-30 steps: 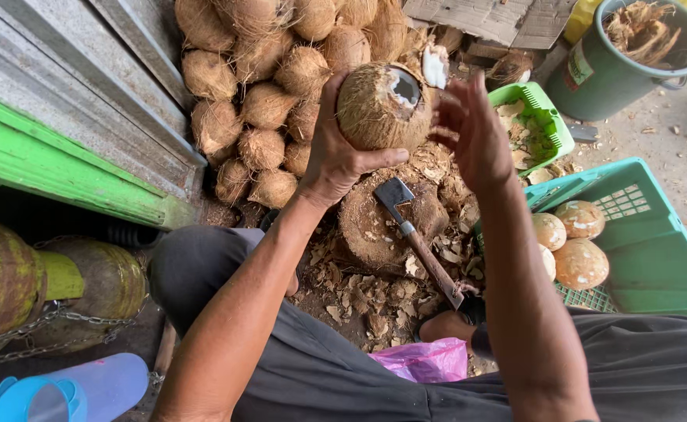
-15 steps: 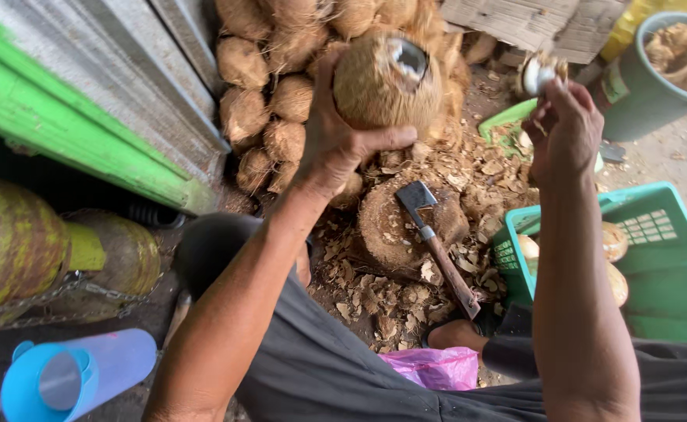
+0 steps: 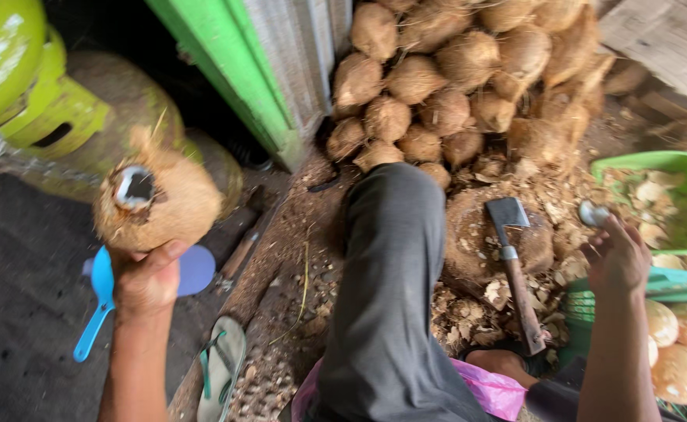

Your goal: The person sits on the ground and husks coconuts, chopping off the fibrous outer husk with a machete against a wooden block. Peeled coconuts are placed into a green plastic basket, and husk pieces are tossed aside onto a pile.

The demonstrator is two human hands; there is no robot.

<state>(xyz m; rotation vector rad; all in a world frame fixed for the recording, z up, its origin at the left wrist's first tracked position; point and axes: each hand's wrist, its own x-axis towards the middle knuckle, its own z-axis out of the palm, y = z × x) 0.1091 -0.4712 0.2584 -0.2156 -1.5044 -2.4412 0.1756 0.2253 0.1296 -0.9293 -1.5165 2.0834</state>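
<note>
The husked coconut (image 3: 160,199) in the left hand (image 3: 148,281) already has a hole cut through its top, a pale ring of white flesh showing around a dark opening, so the cutting on this one looks done. It is tipped sideways over a blue plastic jug (image 3: 105,285) that stands on the dark floor below the hand; whether water is running out I cannot tell, as the view is blurred there. The cleaver (image 3: 515,266) sits with its blade bitten into the wooden chopping stump (image 3: 488,234), nobody touching it. A large pile of unopened coconuts (image 3: 453,86) against the corrugated wall says plenty is left, while a few peeled, pale ones (image 3: 675,344) rest in the green crate (image 3: 671,285) at the right edge.

The left fingers are wrapped under and around the nut's lower side, thumb (image 3: 164,254) pressed along its near face, the hole turned away from the palm toward the upper left. The right hand (image 3: 617,258) is well apart from it, out over the crate, its fingertips pinching a small pale piece (image 3: 593,212), likely the cut-off cap, just below the green basket (image 3: 656,199) of scraps.
</note>
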